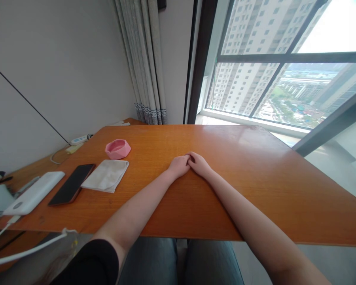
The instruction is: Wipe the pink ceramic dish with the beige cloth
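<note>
In the head view, my left hand (179, 166) and my right hand (199, 164) rest together on the wooden table (255, 178), touching each other near its middle. The fingers of both are curled in and overlap where they meet. No object shows in either hand. To the left of my hands lies a folded light grey cloth (106, 176). Just behind the cloth stands a pink, many-sided open dish (118, 150). A dark phone (72, 184) lies face up left of the cloth, its edge close to it.
A white power bank (35, 192) with a white cable (26, 251) plugged in lies at the table's left edge. Beyond that edge, a power strip (80, 139) sits near the wall. A grey curtain (148, 63) and a large window (255, 87) stand behind the table.
</note>
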Action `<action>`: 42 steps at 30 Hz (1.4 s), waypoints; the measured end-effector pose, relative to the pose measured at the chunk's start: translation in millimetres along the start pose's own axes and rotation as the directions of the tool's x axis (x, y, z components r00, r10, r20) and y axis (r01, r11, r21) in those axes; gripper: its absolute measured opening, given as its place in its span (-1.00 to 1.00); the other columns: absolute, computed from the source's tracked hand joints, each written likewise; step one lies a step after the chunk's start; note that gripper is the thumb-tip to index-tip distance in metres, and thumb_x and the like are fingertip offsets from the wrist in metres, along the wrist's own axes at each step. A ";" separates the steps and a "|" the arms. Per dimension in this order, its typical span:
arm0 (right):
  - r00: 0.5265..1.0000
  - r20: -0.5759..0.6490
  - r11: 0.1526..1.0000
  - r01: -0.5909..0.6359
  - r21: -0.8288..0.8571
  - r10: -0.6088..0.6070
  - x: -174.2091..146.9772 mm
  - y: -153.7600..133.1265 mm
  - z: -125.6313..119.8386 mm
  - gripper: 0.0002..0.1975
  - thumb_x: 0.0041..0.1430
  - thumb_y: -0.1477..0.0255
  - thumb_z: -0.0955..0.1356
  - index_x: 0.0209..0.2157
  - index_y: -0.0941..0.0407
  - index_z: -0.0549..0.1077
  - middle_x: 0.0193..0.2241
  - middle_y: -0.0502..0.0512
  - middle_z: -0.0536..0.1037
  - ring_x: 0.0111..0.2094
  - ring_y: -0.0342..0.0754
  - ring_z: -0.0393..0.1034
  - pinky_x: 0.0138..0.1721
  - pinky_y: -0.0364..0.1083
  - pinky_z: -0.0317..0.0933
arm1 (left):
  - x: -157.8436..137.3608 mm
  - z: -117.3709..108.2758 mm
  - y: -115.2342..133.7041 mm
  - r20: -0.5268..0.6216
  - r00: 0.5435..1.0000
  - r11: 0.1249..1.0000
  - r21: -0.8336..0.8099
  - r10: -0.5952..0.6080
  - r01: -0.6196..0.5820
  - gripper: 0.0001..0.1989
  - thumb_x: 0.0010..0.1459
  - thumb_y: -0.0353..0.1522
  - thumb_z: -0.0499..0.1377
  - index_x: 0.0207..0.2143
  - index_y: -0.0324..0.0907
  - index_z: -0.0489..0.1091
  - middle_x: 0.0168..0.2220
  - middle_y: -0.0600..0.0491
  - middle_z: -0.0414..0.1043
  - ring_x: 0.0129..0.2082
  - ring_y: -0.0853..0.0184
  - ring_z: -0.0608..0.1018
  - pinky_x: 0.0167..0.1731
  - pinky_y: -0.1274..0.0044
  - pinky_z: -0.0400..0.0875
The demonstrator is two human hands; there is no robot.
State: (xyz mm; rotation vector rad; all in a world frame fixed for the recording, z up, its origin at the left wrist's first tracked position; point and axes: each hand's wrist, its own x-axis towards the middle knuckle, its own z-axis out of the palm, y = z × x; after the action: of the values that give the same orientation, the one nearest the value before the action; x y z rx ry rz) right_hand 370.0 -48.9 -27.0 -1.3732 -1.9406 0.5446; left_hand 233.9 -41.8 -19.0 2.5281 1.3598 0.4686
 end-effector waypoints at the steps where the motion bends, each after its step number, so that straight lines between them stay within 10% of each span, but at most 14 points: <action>1: 1.000 0.000 1.000 -0.004 0.000 0.004 0.2 0.0 0.0 -0.77 0.03 0.60 0.24 -0.26 0.13 0.43 -0.31 0.11 0.53 -0.26 -0.04 0.38 -0.15 -0.07 0.22 | 0.1 0.2 -0.1 0.000 1.000 1.000 0.002 -0.001 0.001 -0.74 0.14 -0.38 0.01 -0.13 -0.17 0.38 -0.16 -0.04 0.52 -0.16 0.20 0.55 -0.15 0.44 0.41; 37: 0.999 0.004 0.999 0.045 0.002 -0.045 0.4 2.5 0.7 -0.78 0.04 0.59 0.24 -0.27 0.13 0.43 -0.33 0.09 0.52 -0.27 -0.05 0.38 -0.15 -0.06 0.23 | -1.1 -5.0 2.8 0.028 0.999 0.999 0.040 0.023 -0.024 -0.74 0.16 -0.37 0.00 -0.13 -0.15 0.38 -0.17 -0.03 0.52 -0.18 0.22 0.54 -0.20 0.46 0.39; 42: 0.993 -0.115 0.993 0.041 0.110 -0.028 2.0 12.2 -1.3 -0.79 0.15 0.46 0.23 -0.20 0.13 0.42 -0.25 0.13 0.51 -0.24 -0.07 0.39 -0.16 -0.06 0.28 | -6.0 -54.9 -16.3 -0.269 0.962 0.970 0.215 -0.055 0.115 -0.74 0.21 -0.36 -0.08 -0.18 -0.17 0.37 -0.20 -0.08 0.47 -0.15 0.17 0.49 -0.09 0.34 0.30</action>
State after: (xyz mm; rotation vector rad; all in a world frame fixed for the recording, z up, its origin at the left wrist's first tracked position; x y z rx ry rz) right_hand 378.4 -42.7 -33.7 -1.2704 -1.8116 0.5387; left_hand 197.2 -35.1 25.0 2.6473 1.7012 0.6848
